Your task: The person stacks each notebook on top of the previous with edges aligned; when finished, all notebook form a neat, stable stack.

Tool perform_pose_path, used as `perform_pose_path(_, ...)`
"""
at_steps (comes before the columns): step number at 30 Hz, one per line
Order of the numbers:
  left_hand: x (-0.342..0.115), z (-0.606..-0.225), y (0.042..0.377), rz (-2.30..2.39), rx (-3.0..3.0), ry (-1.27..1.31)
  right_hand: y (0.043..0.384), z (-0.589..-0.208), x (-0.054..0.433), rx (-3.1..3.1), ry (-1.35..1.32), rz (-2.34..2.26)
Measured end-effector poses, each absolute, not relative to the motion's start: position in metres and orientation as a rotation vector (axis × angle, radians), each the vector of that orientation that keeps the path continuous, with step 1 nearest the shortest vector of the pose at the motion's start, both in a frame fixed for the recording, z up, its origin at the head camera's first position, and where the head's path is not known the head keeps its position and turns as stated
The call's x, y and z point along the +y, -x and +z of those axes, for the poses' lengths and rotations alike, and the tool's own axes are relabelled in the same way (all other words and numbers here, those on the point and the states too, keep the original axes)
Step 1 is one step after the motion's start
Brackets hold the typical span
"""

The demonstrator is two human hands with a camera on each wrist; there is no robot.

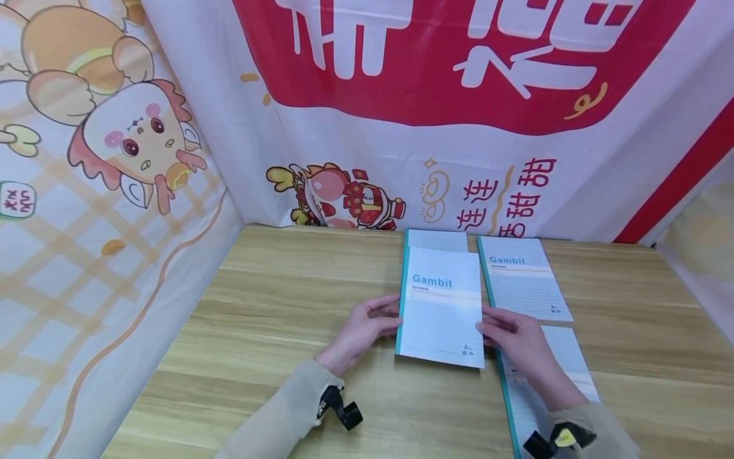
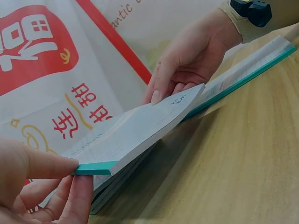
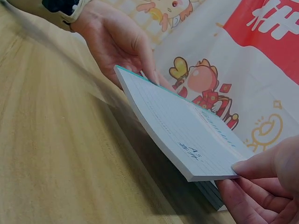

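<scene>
Left hand: the person's left hand (image 1: 367,335) pinches the teal spine edge of a notebook, thumb on top and fingers curled beneath.
Right hand: the right hand (image 1: 518,344) pinches the opposite long edge near its lower corner, thumb on the cover, other fingers bent below.
Held notebook: the white "Gambit" notebook (image 1: 441,312) is between the two hands, cover up, its near end raised off the table; whether its far end touches anything cannot be told.
Underneath: a lower notebook (image 1: 438,240) shows past the far edge of the held one; the wrist views show more than one teal spine or page edge there, count unclear.
Right side: an upper right notebook (image 1: 522,277) lies just beside, cover up, with a lower right notebook (image 1: 527,408) nearer the person, partly hidden by the right forearm.
Sleeves: pale sleeves (image 1: 287,408), with a black device (image 1: 344,408) at the left wrist and another at the right.
Table: wood-grain table (image 1: 275,306) under everything.
Backdrop: a white cloth (image 1: 355,134) with a red panel, lettering and a cartoon figure stands behind.
</scene>
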State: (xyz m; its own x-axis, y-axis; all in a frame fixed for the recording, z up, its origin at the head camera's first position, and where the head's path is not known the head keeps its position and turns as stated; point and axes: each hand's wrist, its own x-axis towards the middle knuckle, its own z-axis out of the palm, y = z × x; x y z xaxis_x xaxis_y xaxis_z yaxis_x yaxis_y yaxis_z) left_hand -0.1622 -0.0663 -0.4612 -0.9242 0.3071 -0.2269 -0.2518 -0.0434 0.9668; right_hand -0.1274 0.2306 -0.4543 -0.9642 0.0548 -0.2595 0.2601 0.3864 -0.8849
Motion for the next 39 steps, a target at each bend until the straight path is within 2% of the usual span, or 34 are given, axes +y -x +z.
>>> perform_pose_path(39, -0.051, -0.457, 0.229, 1.973, 2.055, -0.008, 0.194, -0.454, 0.23, 2.414, -0.485, -1.668)
